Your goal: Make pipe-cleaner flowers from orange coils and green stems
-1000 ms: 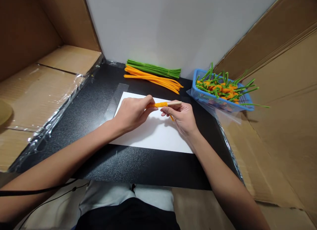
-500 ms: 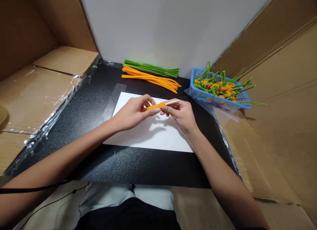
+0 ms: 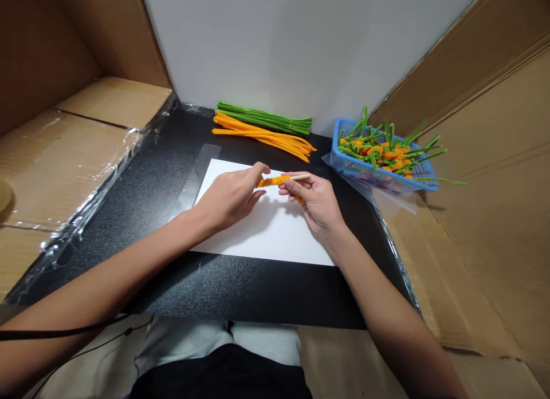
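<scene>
My right hand [image 3: 318, 201] pinches a thin pale stick [image 3: 301, 177] between thumb and fingers. An orange pipe cleaner [image 3: 274, 182] is wound in a tight coil around the stick's left part, and a bit of orange pokes out below my right fingers. My left hand [image 3: 226, 197] is at the coil's left end, thumb and index finger spread apart around it; its other fingers are partly hidden. Both hands are above a white sheet of paper [image 3: 275, 238] on the black table.
Bundles of green pipe cleaners [image 3: 262, 117] and orange pipe cleaners [image 3: 264, 137] lie along the back wall. At the right, a blue basket [image 3: 387, 180] holds several green and orange pipe-cleaner pieces, with stems sticking out. Cardboard [image 3: 485, 216] borders both sides.
My left thumb and index finger have come apart, letting go of the coil. My right hand has stayed nearly still with the stick.
</scene>
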A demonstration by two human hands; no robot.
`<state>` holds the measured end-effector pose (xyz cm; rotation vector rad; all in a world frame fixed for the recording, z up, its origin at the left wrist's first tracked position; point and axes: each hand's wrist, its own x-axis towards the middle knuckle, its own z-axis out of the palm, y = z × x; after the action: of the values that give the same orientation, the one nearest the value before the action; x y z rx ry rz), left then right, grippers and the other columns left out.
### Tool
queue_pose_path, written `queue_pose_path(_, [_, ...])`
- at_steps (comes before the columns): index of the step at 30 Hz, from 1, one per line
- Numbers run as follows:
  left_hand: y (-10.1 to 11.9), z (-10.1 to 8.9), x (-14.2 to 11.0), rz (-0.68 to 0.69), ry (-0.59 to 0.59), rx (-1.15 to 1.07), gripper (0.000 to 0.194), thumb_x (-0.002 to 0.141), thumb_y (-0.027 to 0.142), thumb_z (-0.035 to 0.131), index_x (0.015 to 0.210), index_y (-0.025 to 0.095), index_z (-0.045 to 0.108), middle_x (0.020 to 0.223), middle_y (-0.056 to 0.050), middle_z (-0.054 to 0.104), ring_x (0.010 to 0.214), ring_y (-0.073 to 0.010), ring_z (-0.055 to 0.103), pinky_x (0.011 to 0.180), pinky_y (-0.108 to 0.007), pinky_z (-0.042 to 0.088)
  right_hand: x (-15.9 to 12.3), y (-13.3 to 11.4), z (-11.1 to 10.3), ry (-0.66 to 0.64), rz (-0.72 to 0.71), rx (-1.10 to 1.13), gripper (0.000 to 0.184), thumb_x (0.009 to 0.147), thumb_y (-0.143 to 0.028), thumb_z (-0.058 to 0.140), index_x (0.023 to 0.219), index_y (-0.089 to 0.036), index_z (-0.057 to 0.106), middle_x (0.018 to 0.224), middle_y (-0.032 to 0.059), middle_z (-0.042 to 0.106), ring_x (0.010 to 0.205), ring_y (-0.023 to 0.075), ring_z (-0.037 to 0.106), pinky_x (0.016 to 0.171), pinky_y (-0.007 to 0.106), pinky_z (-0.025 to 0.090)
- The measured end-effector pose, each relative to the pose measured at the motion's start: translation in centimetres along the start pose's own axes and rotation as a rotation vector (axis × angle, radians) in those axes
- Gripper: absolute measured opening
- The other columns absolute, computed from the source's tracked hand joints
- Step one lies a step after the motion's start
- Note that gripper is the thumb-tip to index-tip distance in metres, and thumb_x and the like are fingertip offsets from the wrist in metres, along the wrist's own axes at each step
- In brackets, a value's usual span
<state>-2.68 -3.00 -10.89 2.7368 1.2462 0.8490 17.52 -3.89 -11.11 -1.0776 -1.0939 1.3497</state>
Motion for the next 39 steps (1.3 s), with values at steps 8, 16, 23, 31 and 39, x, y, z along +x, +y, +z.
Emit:
queue_pose_path(8, [-0.5, 0.4, -0.2, 0.138, 0.194, 0.113, 0.021, 0.101, 0.024, 0.044, 0.092, 0.014, 0.061, 0.081, -0.006, 0.072, 0.07, -0.0159, 0.066, 0.059, -0.024, 0.043, -0.1, -0.1, 0.2, 0.076, 0.024, 0.038, 0.03, 0.06, -0.038, 0.091, 0.075, -0.018, 0.075, 0.071, 0.0048, 0.075, 0.067, 0.0151, 0.071, 0.052, 0.022, 0.044])
queue_pose_path(16, [-0.2, -0.3, 0.2, -0.044, 0.085, -0.229, 0.024, 0.099, 0.023, 0.047, 0.083, 0.015, 0.063, 0.066, 0.0, 0.066, 0.053, -0.0104, 0.056, 0.055, -0.022, 0.037, -0.1, -0.8, -0.3, -0.028, -0.039, -0.008, 0.04, 0.061, -0.04, 0.09, 0.095, -0.023, 0.077, 0.077, 0.0029, 0.077, 0.07, 0.0159, 0.071, 0.056, 0.025, 0.047])
queue_pose_path(23, [0.2, -1.9, 1.0, -0.164, -0.161, -0.522, 0.036, 0.1, 0.025, 0.045, 0.072, 0.015, 0.065, 0.058, 0.002, 0.059, 0.05, -0.0091, 0.049, 0.055, -0.022, 0.035, 0.1, -0.6, -1.1, -0.081, -0.154, -0.081, 0.023, 0.069, -0.037, 0.086, 0.086, -0.023, 0.079, 0.07, 0.0021, 0.076, 0.063, 0.0153, 0.069, 0.057, 0.027, 0.047])
queue_pose_path(31, [0.2, 0.3, -0.3, 0.036, 0.053, -0.024, 0.024, 0.098, 0.036, 0.052, 0.095, 0.013, 0.059, 0.075, -0.005, 0.067, 0.061, -0.015, 0.056, 0.055, -0.025, 0.033, 0.0, 0.4, -0.1, 0.04, -0.159, -0.035, 0.02, 0.07, -0.035, 0.086, 0.074, -0.019, 0.075, 0.068, 0.0033, 0.075, 0.059, 0.0155, 0.07, 0.051, 0.024, 0.043])
queue_pose_path(39, [-0.1, -0.5, 0.1, 0.113, 0.215, 0.262, 0.038, 0.103, 0.03, 0.039, 0.075, 0.017, 0.06, 0.065, -0.006, 0.065, 0.059, -0.0165, 0.054, 0.054, -0.03, 0.032, -0.7, -0.6, 0.6, -0.003, -0.109, -0.074, 0.033, 0.071, -0.042, 0.084, 0.095, -0.021, 0.076, 0.08, 0.0044, 0.077, 0.071, 0.0179, 0.072, 0.057, 0.027, 0.047])
